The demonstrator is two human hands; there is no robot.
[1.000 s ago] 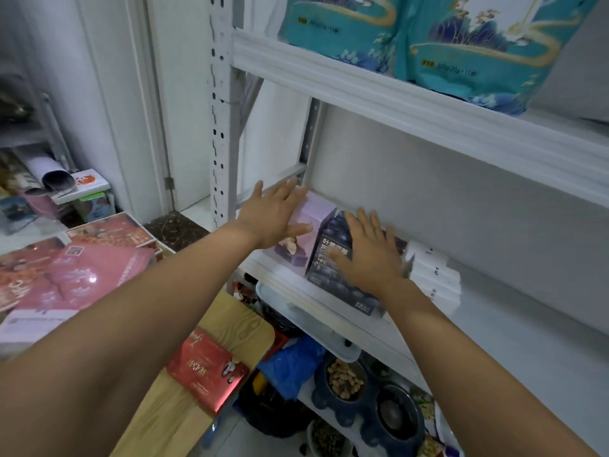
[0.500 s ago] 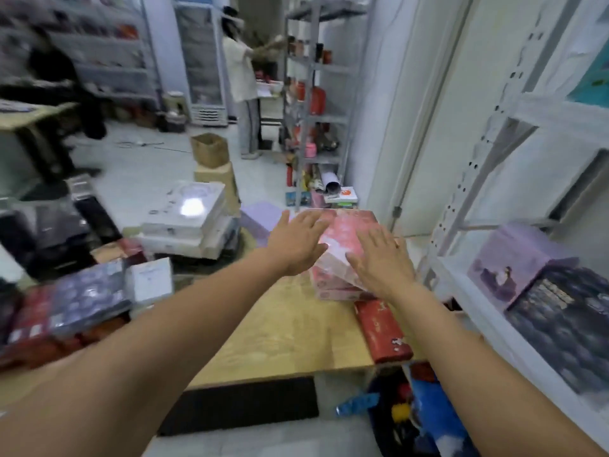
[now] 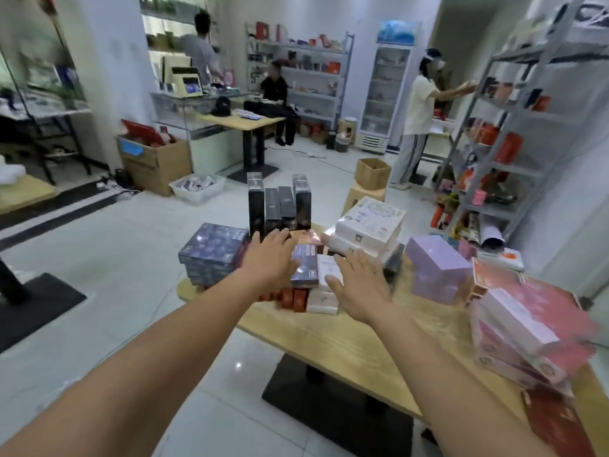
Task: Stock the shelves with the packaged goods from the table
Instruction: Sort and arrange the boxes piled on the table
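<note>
Small dark box (image 3: 304, 263): lies flat on a low pile near the far left corner of the bench (image 3: 329, 338), on top of red packs (image 3: 290, 296).
White box (image 3: 324, 270): just beside the small dark box, on its right, on the same pile.
Left hand (image 3: 270, 258): spread, fingers straight, over the left edge of the small dark box; whether it touches cannot be told.
Right hand (image 3: 359, 282): spread flat, fingers straight, over the white box, holding nothing.
Dark blue stack (image 3: 214, 252): at the far left corner, beside the left hand.
Black boxes (image 3: 280, 202): upright in a row on the far edge.
White stack (image 3: 365, 225): far edge, right of the black boxes.
Purple boxes (image 3: 435, 268): two stacked, right of the right hand.
Pink boxes (image 3: 520, 324): piled at the right end, blurred.
Shelves (image 3: 527, 127): beyond the bench on the right, where a person (image 3: 418, 107) reaches in.
</note>
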